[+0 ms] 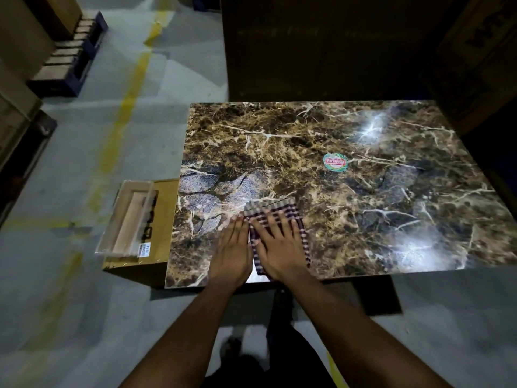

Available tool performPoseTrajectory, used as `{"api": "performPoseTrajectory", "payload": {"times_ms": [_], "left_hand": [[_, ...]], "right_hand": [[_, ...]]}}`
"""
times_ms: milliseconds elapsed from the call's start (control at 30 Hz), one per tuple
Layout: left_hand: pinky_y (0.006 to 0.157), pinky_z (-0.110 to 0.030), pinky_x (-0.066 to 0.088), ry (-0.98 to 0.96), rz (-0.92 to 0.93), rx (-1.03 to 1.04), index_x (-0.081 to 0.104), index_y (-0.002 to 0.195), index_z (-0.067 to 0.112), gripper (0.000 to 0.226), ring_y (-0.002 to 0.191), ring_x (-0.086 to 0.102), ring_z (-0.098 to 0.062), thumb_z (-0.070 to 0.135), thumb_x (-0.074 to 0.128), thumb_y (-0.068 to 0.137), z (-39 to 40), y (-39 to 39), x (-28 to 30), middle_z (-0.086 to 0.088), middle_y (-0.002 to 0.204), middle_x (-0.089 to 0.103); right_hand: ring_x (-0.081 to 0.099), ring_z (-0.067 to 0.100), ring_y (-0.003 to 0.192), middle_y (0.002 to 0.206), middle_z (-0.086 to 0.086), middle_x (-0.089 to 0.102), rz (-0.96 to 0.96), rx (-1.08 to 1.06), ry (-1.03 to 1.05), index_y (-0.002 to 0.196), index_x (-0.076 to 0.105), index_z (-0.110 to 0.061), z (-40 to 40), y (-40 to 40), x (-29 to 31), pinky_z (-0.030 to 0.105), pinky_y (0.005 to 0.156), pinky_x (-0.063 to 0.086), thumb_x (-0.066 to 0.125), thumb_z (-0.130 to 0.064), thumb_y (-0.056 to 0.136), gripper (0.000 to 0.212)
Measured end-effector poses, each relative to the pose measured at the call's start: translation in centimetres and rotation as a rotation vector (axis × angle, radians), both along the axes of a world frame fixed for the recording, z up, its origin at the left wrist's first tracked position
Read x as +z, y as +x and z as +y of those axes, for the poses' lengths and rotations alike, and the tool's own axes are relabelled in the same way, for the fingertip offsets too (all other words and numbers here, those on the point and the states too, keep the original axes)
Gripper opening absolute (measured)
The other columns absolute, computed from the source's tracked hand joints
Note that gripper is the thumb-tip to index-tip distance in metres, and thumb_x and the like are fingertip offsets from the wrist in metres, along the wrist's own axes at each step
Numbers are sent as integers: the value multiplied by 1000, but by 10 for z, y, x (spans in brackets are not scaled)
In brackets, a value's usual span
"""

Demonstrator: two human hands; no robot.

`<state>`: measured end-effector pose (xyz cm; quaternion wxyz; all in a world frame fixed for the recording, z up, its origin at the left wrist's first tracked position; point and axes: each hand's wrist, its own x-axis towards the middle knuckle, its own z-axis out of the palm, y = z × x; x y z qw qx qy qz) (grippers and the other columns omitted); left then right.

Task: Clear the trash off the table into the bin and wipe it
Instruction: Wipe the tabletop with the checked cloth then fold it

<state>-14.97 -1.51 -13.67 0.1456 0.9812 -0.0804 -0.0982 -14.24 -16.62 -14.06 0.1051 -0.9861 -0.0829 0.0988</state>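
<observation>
Head view: my right hand (pixel 279 245) lies flat with fingers spread on the checked cloth (pixel 275 217), pressing it onto the marble-patterned table (pixel 363 191) near the lower-centre edge of the tabletop; my left hand (pixel 232 247) lies flat, fingers straight and together, on the table just beside the cloth's left edge. A round sticker (pixel 335 163) sits mid-table, well apart from the cloth. A cardboard box (pixel 156 219) stands on the floor against the table's left edge, centre-left of frame, with a clear plastic piece (pixel 123 219) across its top.
</observation>
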Motion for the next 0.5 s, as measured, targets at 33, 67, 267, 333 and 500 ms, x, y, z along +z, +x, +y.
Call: {"api": "performPoseTrajectory", "payload": {"times_ms": [33, 67, 267, 333, 500], "left_hand": [[127, -37, 4, -10, 3, 0, 11, 161, 14, 59, 156, 0, -18, 32, 25, 106, 0, -4, 1, -3, 169, 4], [126, -36, 2, -18, -3, -4, 10, 161, 14, 59, 156, 0, -18, 33, 24, 107, 0, -8, 2, -3, 169, 4], [126, -40, 5, -9, -22, 7, 13, 161, 15, 59, 155, 6, -21, 36, 25, 107, -11, -12, 2, -4, 169, 10], [126, -41, 5, 17, -18, 23, 13, 160, 15, 59, 155, 8, -21, 35, 25, 106, -17, -10, 1, -5, 169, 10], [126, -42, 6, 34, -32, 44, 15, 160, 14, 59, 155, 7, -21, 35, 25, 106, -30, 0, 2, -5, 168, 12]], "right_hand": [[-1, 28, 157, 171, -5, 0, 7, 31, -9, 158, 6, -48, -6, -10, -1, 51, 126, 0, 25, -50, 102, 59], [-1, 27, 157, 171, -6, 0, 9, 46, -20, 158, 5, -50, -17, -18, -2, 51, 126, 1, 25, -51, 102, 59], [-8, 29, 157, 171, -2, -4, 42, -171, -12, 158, 0, -48, -40, -10, 4, 51, 125, -6, 24, -52, 102, 61], [-8, 30, 156, 171, -2, -5, 36, -145, 18, 159, 2, -46, -21, -10, 6, 52, 125, -5, 22, -52, 102, 61], [5, 28, 157, 171, -5, 4, -3, -27, -12, 158, 8, -50, -63, -34, -3, 51, 126, 5, 23, -54, 100, 60]]}}
